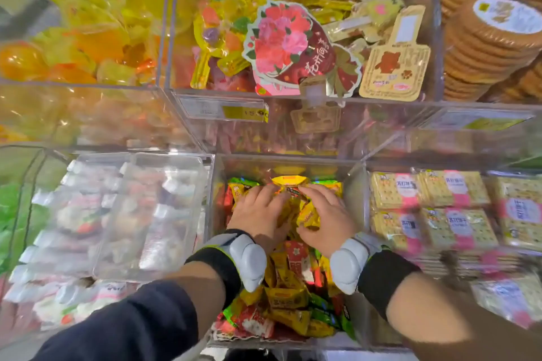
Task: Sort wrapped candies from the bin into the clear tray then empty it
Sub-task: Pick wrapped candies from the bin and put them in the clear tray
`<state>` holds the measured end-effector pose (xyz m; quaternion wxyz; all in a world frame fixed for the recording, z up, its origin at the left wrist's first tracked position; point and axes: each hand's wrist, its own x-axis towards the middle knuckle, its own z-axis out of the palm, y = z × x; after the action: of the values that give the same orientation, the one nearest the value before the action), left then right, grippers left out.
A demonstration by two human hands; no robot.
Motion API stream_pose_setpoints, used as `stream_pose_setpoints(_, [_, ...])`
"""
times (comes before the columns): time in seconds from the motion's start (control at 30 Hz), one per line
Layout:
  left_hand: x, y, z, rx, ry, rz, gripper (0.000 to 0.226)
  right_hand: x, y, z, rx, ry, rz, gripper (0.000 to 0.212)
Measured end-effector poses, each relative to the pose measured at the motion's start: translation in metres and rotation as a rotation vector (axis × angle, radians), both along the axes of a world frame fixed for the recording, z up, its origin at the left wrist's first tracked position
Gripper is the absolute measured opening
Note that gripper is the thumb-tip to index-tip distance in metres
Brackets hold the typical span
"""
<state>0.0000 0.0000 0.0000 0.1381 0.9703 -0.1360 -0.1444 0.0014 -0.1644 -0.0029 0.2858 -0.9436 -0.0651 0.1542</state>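
A clear bin [215, 214] in the lower middle holds several wrapped candies [289, 296] in yellow, red and green. Both my hands reach into its far end. My left hand [258, 214] lies on the pile with its fingers curled into the yellow wrappers. My right hand [325, 217] sits beside it, fingers and thumb curled round yellow candies [306, 218]. The two hands almost meet at the fingertips. A clear tray [164, 182] rests to the left on top of white-wrapped sweets; it looks see-through and I cannot tell what is in it.
Cracker packs [428, 208] fill the bin to the right. Behind, higher bins hold yellow jelly sweets [88, 26], a flower-print card pack [290, 47] and stacked round biscuits [487, 38]. Clear bin walls and price tags [234, 110] stand between compartments.
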Motion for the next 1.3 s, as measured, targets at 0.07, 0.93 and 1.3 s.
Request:
stream_pose_setpoints(0.07, [0.004, -0.004, -0.005, 0.003, 0.007, -0.024, 0.064, 0.002, 0.0, -0.003, -0.037, 0.014, 0.011, 0.076])
stream_pose_setpoints(0.93, [0.006, -0.023, -0.026, 0.125, 0.096, -0.163, 0.069, 0.006, -0.013, -0.023, -0.255, 0.098, 0.182, 0.051])
stream_pose_setpoints(1.3, [0.003, -0.016, -0.031, 0.239, 0.117, -0.218, 0.063, 0.0, -0.011, -0.011, -0.385, 0.103, 0.31, 0.047])
